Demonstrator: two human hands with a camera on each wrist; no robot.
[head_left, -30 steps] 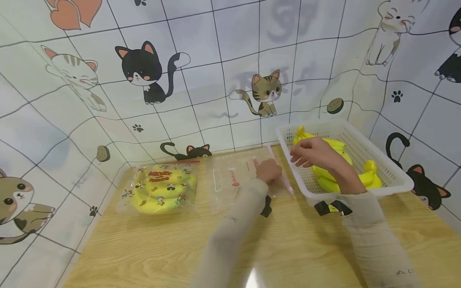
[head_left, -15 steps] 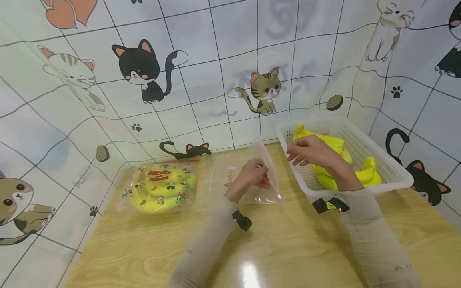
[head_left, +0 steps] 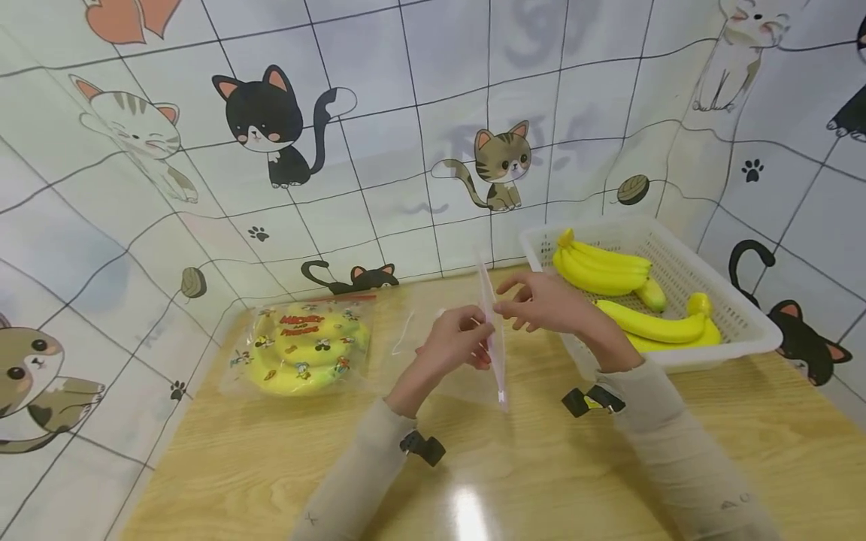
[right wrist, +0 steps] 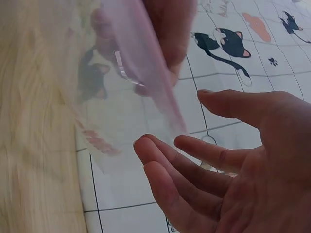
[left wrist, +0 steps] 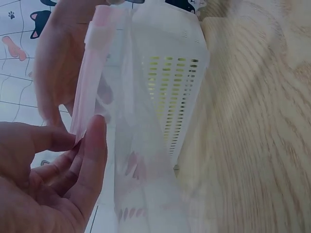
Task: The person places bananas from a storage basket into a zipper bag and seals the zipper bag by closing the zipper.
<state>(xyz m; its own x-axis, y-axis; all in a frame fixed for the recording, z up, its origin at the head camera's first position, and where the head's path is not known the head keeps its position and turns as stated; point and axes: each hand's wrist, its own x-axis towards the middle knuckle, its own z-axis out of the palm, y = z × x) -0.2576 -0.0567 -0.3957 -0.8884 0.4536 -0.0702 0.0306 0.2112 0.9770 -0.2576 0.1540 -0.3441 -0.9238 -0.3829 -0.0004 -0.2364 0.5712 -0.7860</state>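
Note:
My left hand (head_left: pixel 453 342) pinches the pink zip edge of a clear zip bag (left wrist: pixel 146 160) between thumb and fingertips. The bag's mouth stands raised off the table, with a white slider (head_left: pixel 501 396) at its near end. Faint red print shows through the plastic. Beside the zip, on its right, is my right hand (head_left: pixel 544 302), thumb and fingers spread apart and holding nothing. In the right wrist view its fingertips (right wrist: pixel 141 143) are close to the pink zip edge.
At right stands a white perforated basket (head_left: pixel 754 334) holding yellow banana bunches (head_left: pixel 602 270). To the left lies a printed clear bag (head_left: pixel 301 346) with bananas inside, its zip red. A cat-patterned wall sheet (head_left: pixel 399 150) bounds the wooden table (head_left: pixel 541 458) behind.
My left hand has lifted the bag's zip edge off the table and drawn it left and upright. My right hand has moved left and down from over the basket to the zip.

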